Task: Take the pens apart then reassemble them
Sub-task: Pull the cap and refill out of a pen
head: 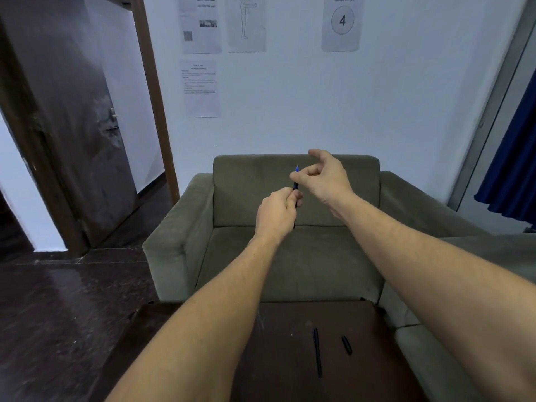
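We had slim black plastic pen (295,190) clenched in left hand (277,213), right hand (324,176) pinching blue tip; light, slippery, grip mid-barrel.

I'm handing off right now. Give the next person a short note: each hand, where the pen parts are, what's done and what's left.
Left hand: closed around the barrel of a dark pen, held upright with the blue tip end up.
Right hand: fingertips pinching the pen's upper end, just below the tip.
On the dark table: a second pen lying flat, and a short cap to its right, apart from it.
Done: one cap is off.
Left: cannot tell whether the held pen is coming apart or going together; the cap on the table is not yet refitted.
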